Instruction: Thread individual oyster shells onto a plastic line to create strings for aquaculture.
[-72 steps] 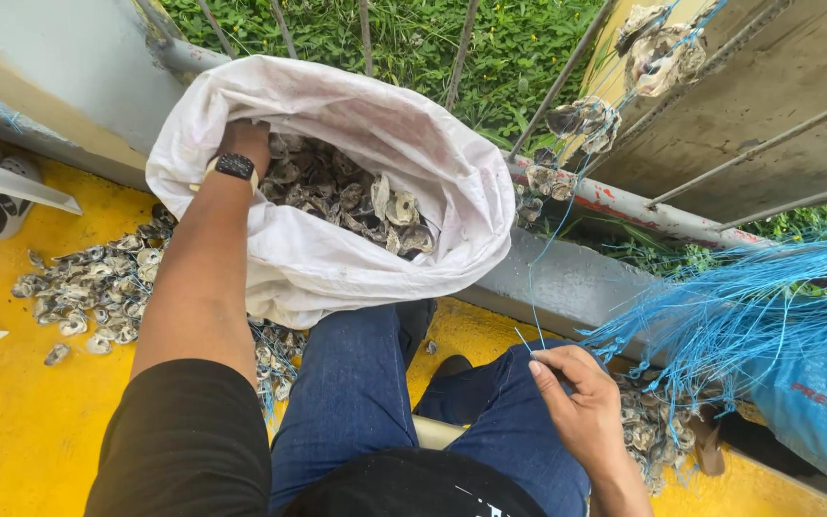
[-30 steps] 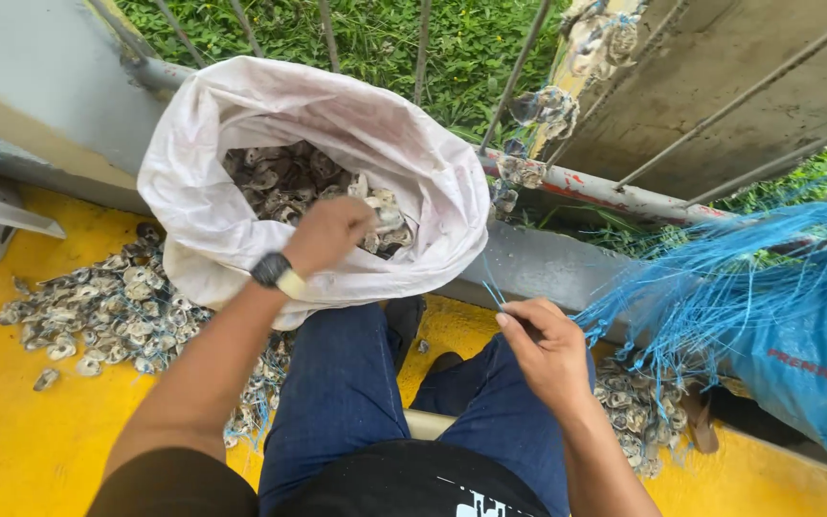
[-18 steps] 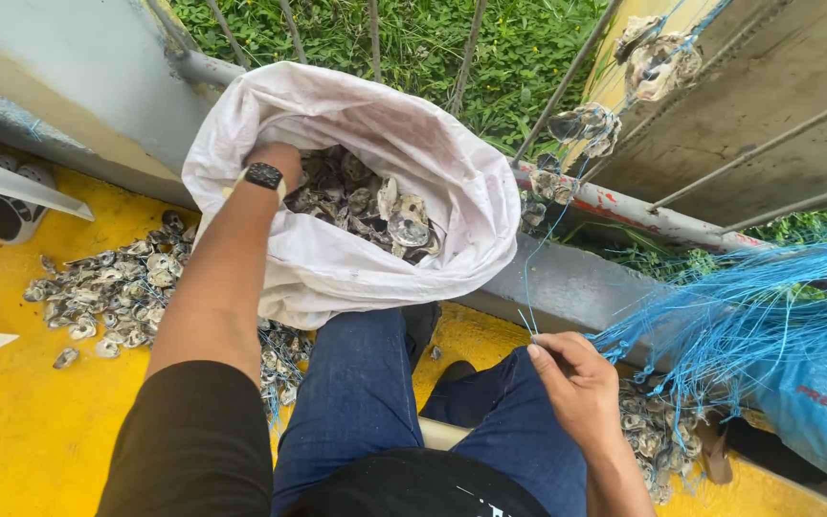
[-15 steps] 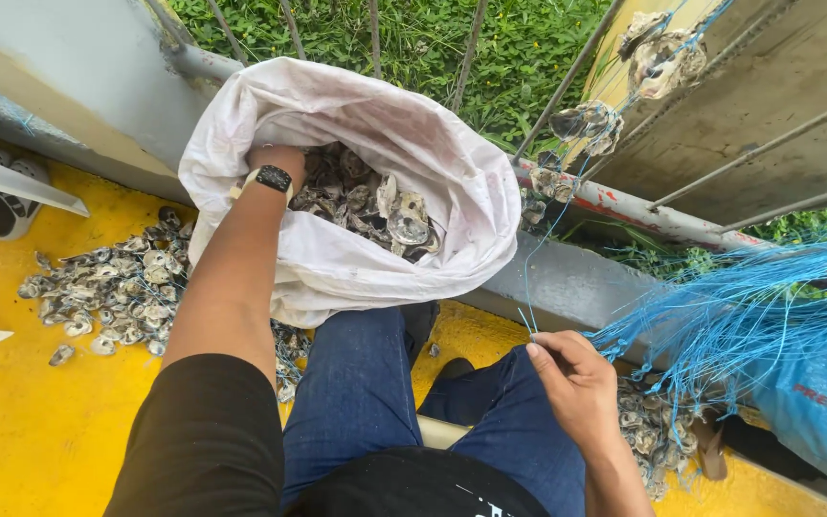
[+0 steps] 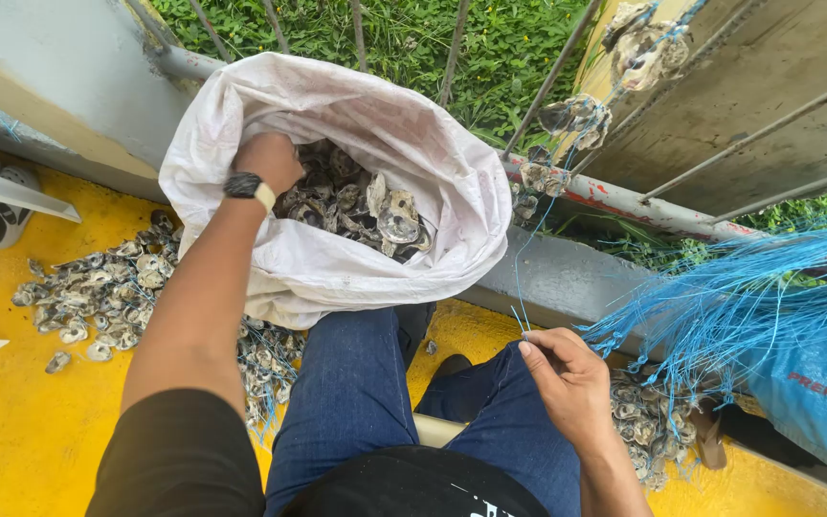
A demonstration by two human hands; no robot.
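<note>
Reaching: left hand is inside the white sack, fingers hidden among the oyster shells, grip unclear.
String: right hand, below-right of the sack, pinches blue twine.
Next: likely lifting one shell toward the twine.

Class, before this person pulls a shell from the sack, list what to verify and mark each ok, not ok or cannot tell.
1. Left hand inside the white sack: ok.
2. Sack mouth open, shells showing: ok.
3. Left grip closed on a shell: cannot tell, fingers hidden.
4. Right hand pinching the blue line: ok.
5. Line free of tangles near the blue strand bundle: cannot tell.
</note>
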